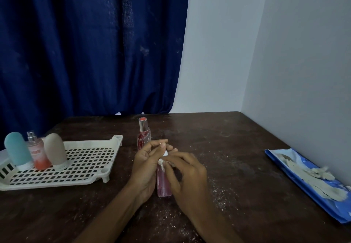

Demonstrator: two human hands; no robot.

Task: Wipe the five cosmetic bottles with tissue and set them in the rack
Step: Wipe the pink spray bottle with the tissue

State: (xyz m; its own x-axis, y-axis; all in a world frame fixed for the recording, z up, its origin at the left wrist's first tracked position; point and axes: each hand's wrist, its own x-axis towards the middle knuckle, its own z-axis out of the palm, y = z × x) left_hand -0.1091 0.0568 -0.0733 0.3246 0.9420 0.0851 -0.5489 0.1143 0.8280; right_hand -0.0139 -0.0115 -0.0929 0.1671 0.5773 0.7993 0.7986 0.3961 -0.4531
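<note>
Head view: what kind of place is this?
Probably a home room corner with a makeshift work spot, not a lab. A worn dark wooden table sits against plain pale walls, a blue curtain hangs behind, and a household plastic rack holds bottles.

Bare table [228, 147] lay open between the hands and the blue tissue pack [303, 178]; leftward, the rack [85, 159] was near, an upright red-capped bottle [143, 134] standing just behind the fingers.
</note>
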